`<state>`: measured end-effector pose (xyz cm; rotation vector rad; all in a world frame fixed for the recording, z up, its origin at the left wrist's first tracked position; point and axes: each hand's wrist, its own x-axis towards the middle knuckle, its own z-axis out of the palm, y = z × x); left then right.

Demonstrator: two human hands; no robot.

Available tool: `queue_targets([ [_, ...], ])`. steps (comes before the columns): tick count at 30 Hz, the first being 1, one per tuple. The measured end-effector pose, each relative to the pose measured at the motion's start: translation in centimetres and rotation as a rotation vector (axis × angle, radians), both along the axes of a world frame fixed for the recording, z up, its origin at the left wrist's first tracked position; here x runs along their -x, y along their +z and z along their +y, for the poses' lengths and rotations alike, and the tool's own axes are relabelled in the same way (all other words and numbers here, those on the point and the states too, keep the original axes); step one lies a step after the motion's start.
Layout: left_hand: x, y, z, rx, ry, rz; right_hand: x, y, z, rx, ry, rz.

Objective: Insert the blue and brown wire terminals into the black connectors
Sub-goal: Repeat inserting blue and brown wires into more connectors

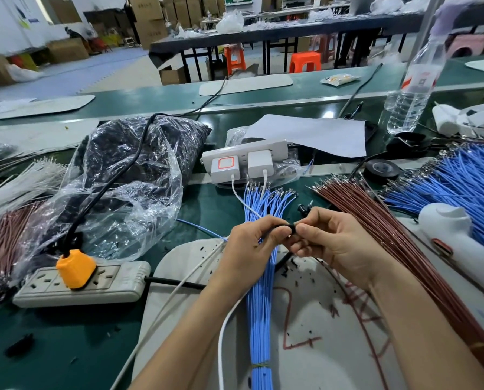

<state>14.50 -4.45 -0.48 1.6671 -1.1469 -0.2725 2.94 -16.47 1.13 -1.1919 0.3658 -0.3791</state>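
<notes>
Two hands met in the middle of the head view as I watched from my station. The left hand (252, 249) and the right hand (333, 243) had their fingers curled inward, fingertips almost touching. Between them they pinched a small black plastic connector (291, 229). I could not tell whether any terminal was seated in it, as the fingers hid its ends.

Directly beneath the left fingers lay a tied bundle of blue insulated wires (259, 305), running back under the left wrist. Its metal terminals fanned out just beyond the fingertips. To the right of the right fingers lay a long bundle of brown insulated wires (376, 229), near the knuckles but apart from them. A second small black part (302, 208) sat just beyond the right fingertips.

Below both hands was a white work mat (305, 347) marked in red and strewn with black scraps. Well to the left of the left fingers sat a clear plastic bag of black parts (128, 170), and nearer than it a white power strip (108, 288) carrying an orange plug (76, 268).
</notes>
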Motion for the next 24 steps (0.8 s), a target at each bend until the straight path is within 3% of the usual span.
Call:
queue_targets([
  [10,0.4,-0.2,-0.3,0.045,-0.027,0.007,-0.1,0.3,-0.1,-0.005,0.009,-0.001],
  [16,0.6,0.1,-0.5,0.094,-0.002,0.053,0.1,0.9,-0.4,0.213,-0.205,-0.084],
  [19,0.6,0.3,-0.5,0.127,0.071,0.018,0.8,1.5,-1.1,0.172,-0.343,-0.188],
  [24,1.0,0.5,-0.6,0.128,0.069,-0.061,0.3,1.7,0.0,0.066,-0.218,-0.248],
])
